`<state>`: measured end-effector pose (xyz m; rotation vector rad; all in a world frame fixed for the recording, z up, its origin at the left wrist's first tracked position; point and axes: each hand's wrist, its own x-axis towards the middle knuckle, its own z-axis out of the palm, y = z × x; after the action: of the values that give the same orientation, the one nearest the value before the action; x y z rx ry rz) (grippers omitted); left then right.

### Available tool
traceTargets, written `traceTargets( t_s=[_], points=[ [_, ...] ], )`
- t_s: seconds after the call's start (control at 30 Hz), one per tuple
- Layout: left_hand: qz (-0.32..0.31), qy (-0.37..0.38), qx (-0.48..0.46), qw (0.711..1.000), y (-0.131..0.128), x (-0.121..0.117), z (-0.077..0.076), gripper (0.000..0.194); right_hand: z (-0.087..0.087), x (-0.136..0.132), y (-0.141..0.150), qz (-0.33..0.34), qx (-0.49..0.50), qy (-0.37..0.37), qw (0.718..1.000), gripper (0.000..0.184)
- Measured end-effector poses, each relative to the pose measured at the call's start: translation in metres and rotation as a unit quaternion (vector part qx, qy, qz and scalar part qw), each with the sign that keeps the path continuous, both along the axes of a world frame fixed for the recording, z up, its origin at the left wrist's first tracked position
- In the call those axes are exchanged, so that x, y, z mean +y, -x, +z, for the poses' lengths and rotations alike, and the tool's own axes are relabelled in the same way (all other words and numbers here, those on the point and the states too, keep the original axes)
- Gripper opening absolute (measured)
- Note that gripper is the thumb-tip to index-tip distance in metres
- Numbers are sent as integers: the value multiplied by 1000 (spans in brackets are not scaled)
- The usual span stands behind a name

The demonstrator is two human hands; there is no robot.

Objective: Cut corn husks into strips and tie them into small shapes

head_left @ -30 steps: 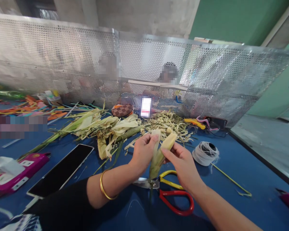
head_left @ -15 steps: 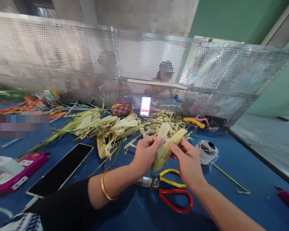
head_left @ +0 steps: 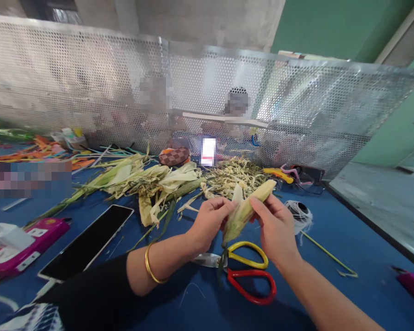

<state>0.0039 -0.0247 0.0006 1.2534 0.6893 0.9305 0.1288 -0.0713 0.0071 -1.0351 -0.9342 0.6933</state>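
Both hands hold a small ear of corn in its pale green-yellow husk (head_left: 245, 208) above the blue table (head_left: 331, 239). My left hand (head_left: 211, 219) pinches a husk leaf on the left side, and a gold bangle circles that wrist. My right hand (head_left: 274, 225) grips the ear from the right, its tip pointing up and to the right. Directly under the hands lie scissors with one yellow and one red handle (head_left: 249, 272).
A heap of corn husks and stalks (head_left: 148, 181) and shredded bits (head_left: 236, 174) lie beyond the hands. A phone (head_left: 88, 242) and pink case (head_left: 20, 248) sit left, a white cord spool (head_left: 298, 212) right. A perforated metal screen (head_left: 207, 101) walls the back; people sit behind it.
The ear has tilted further to the right and dropped a little lower. My left hand has pulled a husk leaf away from it.
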Motion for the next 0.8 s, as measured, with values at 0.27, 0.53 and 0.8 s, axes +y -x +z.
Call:
traceTargets(
  t_s=[0.27,0.53,0.8],
  points=[
    [51,-19,-31,998,-2,4,-2,30,0,-2,11,76,-62,66,993,20],
    [94,24,-36,995,-2,12,-8,31,3,-12,14,37,-107,-25,993,10],
    [112,76,-77,988,3,26,-3,40,16,-21,1,50,-69,-90,992,5]
  ],
)
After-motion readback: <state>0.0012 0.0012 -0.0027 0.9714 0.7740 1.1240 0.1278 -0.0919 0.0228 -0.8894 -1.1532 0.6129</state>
